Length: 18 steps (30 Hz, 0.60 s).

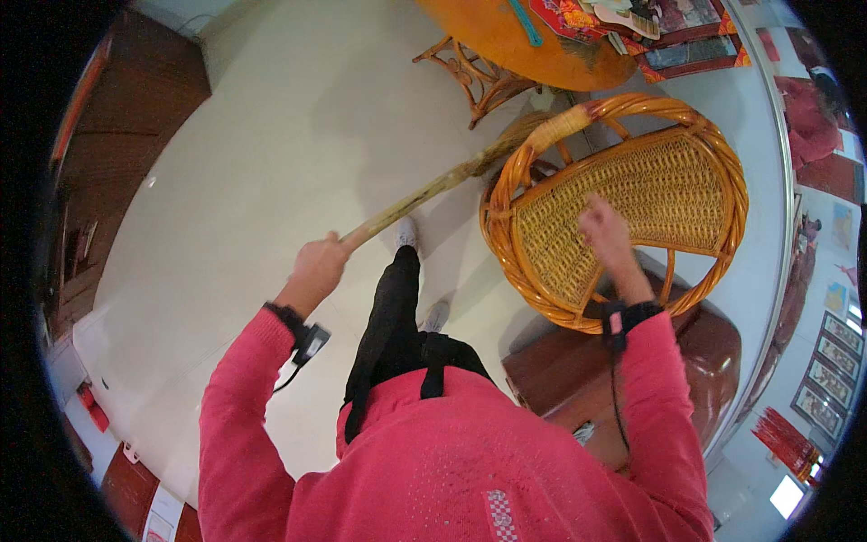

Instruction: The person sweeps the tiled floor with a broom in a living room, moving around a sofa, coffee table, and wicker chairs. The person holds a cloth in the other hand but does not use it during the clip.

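My left hand [316,266] is closed around the end of the handle of a straw broom [413,201]. The broom slants up and to the right, and its bristles [521,132] reach the floor area beside a round rattan chair [616,177], whose rim hides part of them. My right hand [601,222] is over the chair's woven part, blurred, with its fingers curled. Whether it touches the weave cannot be told, and I see nothing held in it. Both wrists wear black straps with small devices.
An orange-brown table [488,26] with a rattan base carries a red tray and frames at the top. Brown wooden furniture [129,135] stands at the left. A dark red-brown piece of furniture [650,379] is below the chair. A mirror-like wall [813,223] runs along the right.
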Each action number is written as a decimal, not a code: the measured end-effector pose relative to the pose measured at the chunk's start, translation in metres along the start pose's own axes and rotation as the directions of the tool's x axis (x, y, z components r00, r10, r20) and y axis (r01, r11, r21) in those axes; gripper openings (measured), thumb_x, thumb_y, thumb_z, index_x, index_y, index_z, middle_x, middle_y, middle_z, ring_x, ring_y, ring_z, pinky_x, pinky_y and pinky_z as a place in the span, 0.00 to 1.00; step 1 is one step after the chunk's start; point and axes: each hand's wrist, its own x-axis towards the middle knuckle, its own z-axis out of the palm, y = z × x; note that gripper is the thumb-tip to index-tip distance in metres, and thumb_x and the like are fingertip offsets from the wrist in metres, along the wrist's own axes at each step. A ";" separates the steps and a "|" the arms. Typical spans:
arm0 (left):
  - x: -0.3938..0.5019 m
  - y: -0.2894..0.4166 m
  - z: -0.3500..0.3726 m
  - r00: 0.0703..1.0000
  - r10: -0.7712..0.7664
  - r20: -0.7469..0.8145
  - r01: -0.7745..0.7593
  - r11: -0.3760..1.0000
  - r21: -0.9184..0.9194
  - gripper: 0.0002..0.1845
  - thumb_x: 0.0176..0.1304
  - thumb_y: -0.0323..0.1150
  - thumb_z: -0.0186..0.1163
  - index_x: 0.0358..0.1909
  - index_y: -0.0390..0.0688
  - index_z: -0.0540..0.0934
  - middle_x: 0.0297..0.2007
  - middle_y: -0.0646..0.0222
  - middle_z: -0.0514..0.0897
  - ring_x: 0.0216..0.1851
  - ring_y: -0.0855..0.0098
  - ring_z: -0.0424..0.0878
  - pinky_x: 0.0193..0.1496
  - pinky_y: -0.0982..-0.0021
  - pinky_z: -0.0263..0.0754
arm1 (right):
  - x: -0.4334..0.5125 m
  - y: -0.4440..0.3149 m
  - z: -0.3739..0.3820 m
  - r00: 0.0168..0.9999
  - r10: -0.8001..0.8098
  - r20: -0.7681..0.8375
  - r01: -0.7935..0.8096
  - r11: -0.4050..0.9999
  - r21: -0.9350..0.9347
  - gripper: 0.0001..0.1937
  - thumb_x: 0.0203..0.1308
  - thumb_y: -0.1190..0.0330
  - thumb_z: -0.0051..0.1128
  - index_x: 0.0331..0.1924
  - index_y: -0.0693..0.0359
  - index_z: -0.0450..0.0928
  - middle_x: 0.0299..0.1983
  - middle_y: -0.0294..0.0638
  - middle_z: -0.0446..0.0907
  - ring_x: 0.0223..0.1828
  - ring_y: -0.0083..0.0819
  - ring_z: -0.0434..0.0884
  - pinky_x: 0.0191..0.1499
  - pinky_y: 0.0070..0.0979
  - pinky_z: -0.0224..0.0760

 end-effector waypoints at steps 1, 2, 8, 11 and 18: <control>0.032 0.003 -0.003 0.998 0.046 -0.034 -0.046 0.999 -0.006 0.35 0.56 0.23 0.51 0.67 0.59 0.61 0.30 0.57 0.78 0.28 0.55 0.80 0.29 0.58 0.76 | -0.006 0.005 0.011 0.999 -0.008 0.050 0.012 0.996 -0.092 0.23 0.58 0.67 0.54 0.59 0.63 0.69 0.32 0.47 0.79 0.30 0.39 0.79 0.36 0.32 0.73; 0.067 0.006 -0.004 0.995 0.095 -0.003 -0.095 0.995 -0.022 0.35 0.56 0.23 0.51 0.67 0.59 0.60 0.30 0.56 0.78 0.29 0.56 0.81 0.29 0.58 0.77 | -0.017 0.013 0.024 0.994 -0.029 0.106 0.042 0.992 -0.115 0.22 0.59 0.67 0.53 0.58 0.63 0.69 0.33 0.48 0.79 0.32 0.41 0.79 0.37 0.33 0.73; 0.263 0.063 0.004 0.970 0.239 -0.034 -0.238 0.924 -0.299 0.22 0.59 0.30 0.49 0.57 0.52 0.72 0.35 0.55 0.82 0.37 0.52 0.82 0.37 0.53 0.76 | -0.111 0.068 0.098 0.914 0.297 0.277 -0.291 0.955 -0.062 0.17 0.60 0.70 0.51 0.54 0.61 0.74 0.26 0.41 0.77 0.29 0.30 0.77 0.34 0.29 0.72; 0.326 0.113 0.014 0.982 0.173 0.076 -0.134 0.921 -0.364 0.17 0.60 0.31 0.49 0.51 0.49 0.76 0.37 0.54 0.84 0.40 0.52 0.82 0.39 0.54 0.77 | -0.144 0.089 0.114 0.857 0.379 0.351 -0.392 0.919 -0.036 0.21 0.62 0.71 0.50 0.59 0.62 0.68 0.30 0.38 0.78 0.29 0.23 0.77 0.30 0.21 0.74; 0.256 0.073 0.064 0.968 -0.059 0.243 0.143 0.927 -0.346 0.24 0.60 0.31 0.48 0.60 0.55 0.67 0.34 0.54 0.84 0.38 0.52 0.83 0.39 0.51 0.75 | -0.134 0.109 0.097 0.817 0.432 0.383 -0.483 0.875 0.042 0.23 0.61 0.71 0.51 0.61 0.64 0.66 0.31 0.37 0.78 0.29 0.23 0.77 0.29 0.21 0.74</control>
